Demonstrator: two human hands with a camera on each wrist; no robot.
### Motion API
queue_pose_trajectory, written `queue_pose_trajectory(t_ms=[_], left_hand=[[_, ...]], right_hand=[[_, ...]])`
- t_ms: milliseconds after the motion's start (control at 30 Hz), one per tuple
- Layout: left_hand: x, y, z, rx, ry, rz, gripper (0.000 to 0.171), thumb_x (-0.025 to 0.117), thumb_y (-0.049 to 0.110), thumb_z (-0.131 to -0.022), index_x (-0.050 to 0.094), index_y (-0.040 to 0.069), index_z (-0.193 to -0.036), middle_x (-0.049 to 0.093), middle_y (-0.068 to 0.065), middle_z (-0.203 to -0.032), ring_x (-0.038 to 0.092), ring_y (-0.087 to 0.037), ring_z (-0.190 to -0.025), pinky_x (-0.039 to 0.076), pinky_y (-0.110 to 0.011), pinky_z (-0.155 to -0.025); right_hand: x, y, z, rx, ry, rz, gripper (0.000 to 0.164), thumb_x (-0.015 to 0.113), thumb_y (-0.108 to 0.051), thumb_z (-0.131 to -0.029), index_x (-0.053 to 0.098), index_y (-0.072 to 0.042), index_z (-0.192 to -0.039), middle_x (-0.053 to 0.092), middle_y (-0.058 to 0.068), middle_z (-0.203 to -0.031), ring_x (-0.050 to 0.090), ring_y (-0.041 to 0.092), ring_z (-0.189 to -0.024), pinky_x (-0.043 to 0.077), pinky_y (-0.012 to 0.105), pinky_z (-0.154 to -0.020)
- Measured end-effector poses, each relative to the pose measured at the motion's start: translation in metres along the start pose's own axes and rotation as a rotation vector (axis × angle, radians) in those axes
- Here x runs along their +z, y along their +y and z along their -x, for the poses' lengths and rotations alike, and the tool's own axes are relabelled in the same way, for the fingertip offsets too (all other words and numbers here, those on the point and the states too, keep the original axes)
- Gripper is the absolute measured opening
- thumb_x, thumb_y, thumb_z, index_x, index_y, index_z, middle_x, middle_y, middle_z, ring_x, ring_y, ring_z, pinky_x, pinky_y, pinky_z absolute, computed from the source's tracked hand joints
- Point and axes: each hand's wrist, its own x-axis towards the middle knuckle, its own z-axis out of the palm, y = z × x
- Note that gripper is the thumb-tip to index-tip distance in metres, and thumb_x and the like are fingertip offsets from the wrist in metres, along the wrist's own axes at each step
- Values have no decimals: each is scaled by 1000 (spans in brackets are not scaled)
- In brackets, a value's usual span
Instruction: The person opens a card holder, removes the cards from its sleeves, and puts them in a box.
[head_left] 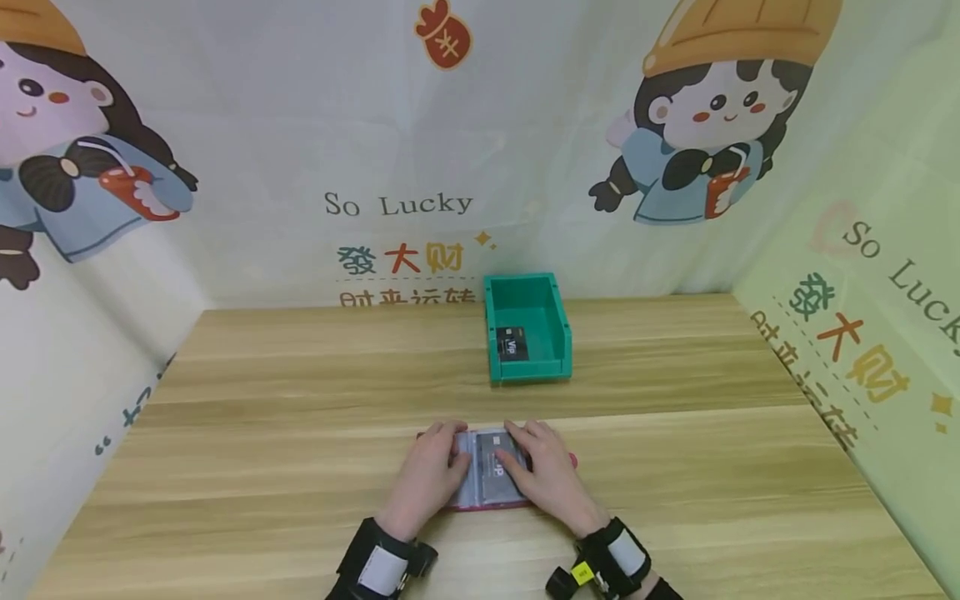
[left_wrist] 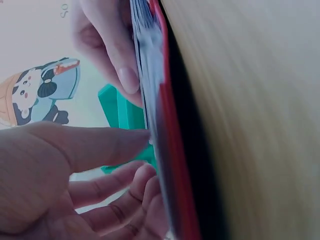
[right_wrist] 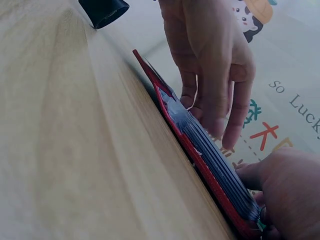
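Two hands [head_left: 433, 468] [head_left: 553, 475] on one cardholder [head_left: 467, 485], one bin [head_left: 534, 370]

Red-covered card holder [head_left: 472, 487] with a thick stack of translucent sleeves [right_wrist: 216, 164], lying open on the wood-grain tabletop [head_left: 300, 467], a grey card [head_left: 496, 489] with pale lettering on its right-hand side, partly hidden, whether inside a sleeve unclear.

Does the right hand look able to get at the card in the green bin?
Probably yes: the green bin is open-topped and nothing blocks the card, though the right hand would first leave the card holder.
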Motion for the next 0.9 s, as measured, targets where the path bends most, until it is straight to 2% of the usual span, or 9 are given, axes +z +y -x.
queue_pose_trajectory(t_ms=[167, 333, 433, 567, 767, 900], left_hand=[[2, 1, -5, 3, -9, 11, 36, 76, 9, -94, 67, -8, -124, 64, -12, -97, 56, -18, -83, 48, -33, -71], [5, -2, -7, -4, 15, 52, 31, 76, 8, -94, 65, -7, -120, 59, -8, -90, 51, -15, -78, 43, -28, -67], [7, -5, -8, -28, 30, 91, 24, 75, 9, -95, 65, -5, -112, 57, -7, -85, 49, -14, -74, 40, -26, -65], [6, -6, -8, -68, 12, 119, 17, 74, 14, -96, 69, -2, -97, 57, -4, -79, 47, -12, -69, 37, -24, -61], [6, -4, -9, -89, -36, 127, 23, 72, 18, -98, 72, 4, -80, 54, 2, -65, 47, -9, -58, 33, -22, -54], [7, -3, -9, -107, -45, 133, 26, 72, 19, -99, 73, 6, -76, 49, 6, -60, 44, -8, -55, 30, -21, -52]], right_hand=[[1, 1, -4, -18, 20, 15, 41, 74, -18, -98, 69, 7, -131, 48, -4, -82, 41, 10, -79, 32, 26, -74], [5, 0, -5, -22, 35, 46, 40, 73, -20, -99, 70, 5, -131, 57, 0, -88, 47, 14, -85, 36, 28, -77], [6, -1, -5, -16, 40, 56, 40, 73, -21, -99, 70, 4, -131, 60, 2, -91, 48, 16, -88, 36, 30, -80], [5, -2, -3, -8, 39, 51, 41, 73, -21, -99, 70, 4, -131, 59, 3, -93, 47, 16, -89, 36, 31, -80], [5, -1, 0, -10, 39, 50, 40, 73, -21, -99, 71, 4, -130, 60, 3, -93, 47, 17, -89, 36, 31, -80], [6, 0, 1, -12, 42, 55, 40, 74, -21, -99, 71, 4, -129, 59, 3, -92, 47, 17, -88, 37, 31, -80]])
